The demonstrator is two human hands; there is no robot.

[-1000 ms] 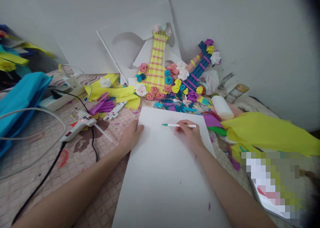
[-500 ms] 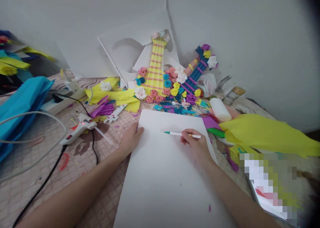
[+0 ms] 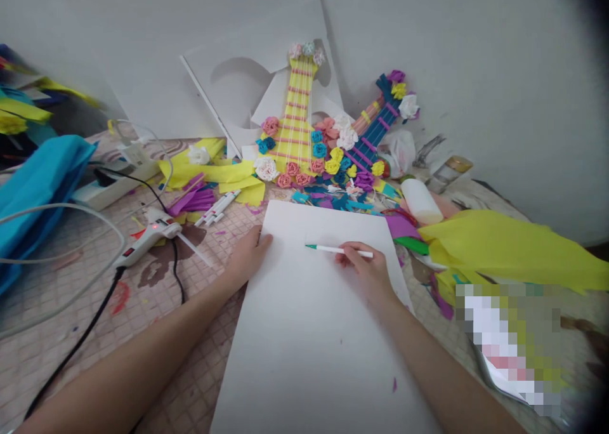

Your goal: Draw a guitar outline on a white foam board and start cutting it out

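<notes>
A large white sheet (image 3: 309, 332) lies on the tiled floor in front of me. My right hand (image 3: 364, 272) rests on its upper part, fingers pinched round a white pen with a green tip (image 3: 333, 249) that points left, tip on the sheet. My left hand (image 3: 247, 256) lies flat on the sheet's left edge, fingers stretched out, holding nothing.
A white glue gun (image 3: 147, 237) with a black cord lies left of the sheet, near loose markers (image 3: 219, 209). Two paper guitars with paper flowers (image 3: 304, 129) lean on the wall behind. Yellow paper (image 3: 495, 247), a white bottle (image 3: 421, 201) and scraps lie right; blue paper (image 3: 38, 180) left.
My right hand with the pen has shifted slightly across the upper sheet, first down-right, then back left. The left hand stays on the sheet's edge. The view has moved a little.
</notes>
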